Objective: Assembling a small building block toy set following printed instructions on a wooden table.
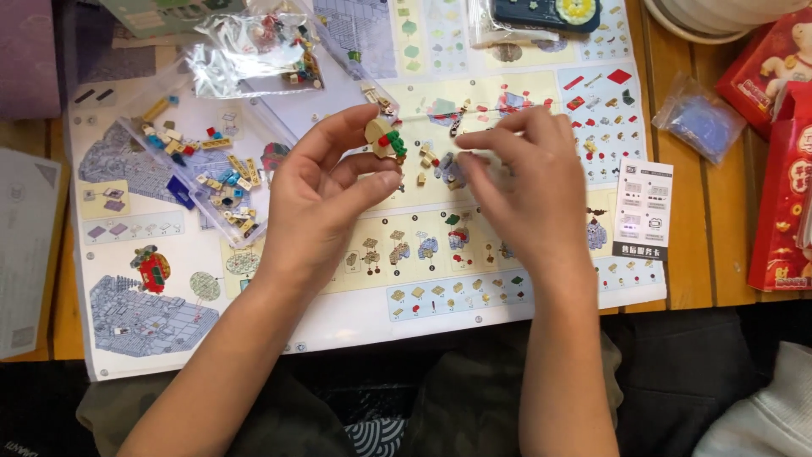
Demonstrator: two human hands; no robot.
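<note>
Left hand: our left hand (317, 199) is raised over the instruction sheet, thumb and forefinger pinched on a small brick model (386, 138), tan with green and red bits. The other fingers curl loosely under it.

Brick model: held at the fingertips, above the sheet's upper middle, between our two hands.

Right hand: our right hand (529, 190) sits just beside the left, palm down, fingers bent and drawn together toward the model. We see the fingertips close on each other near a few tiny pieces; we cannot tell whether they pinch one, as the fingers hide it.

Gap between hands: narrow; fingertips near, not touching.

Instruction sheet: a large printed instruction sheet (440, 292) covers the wooden table (706, 245) under both hands, with step pictures in rows.

Loose pieces: a few small loose pieces (427, 161) lie on the sheet below the fingertips.

Open bag: a clear plastic bag (199, 165) of mixed bricks, tan, blue and yellow, lies left of our left hand, on the sheet.

Second bag: another clear bag (254, 46) with coloured bits rests above it, near the top edge.

Right side: a small card (643, 207) lies at the sheet's right edge; a bag of blue pieces (698, 118) sits beyond it; red boxes (782, 169) stand at the far right.
</note>
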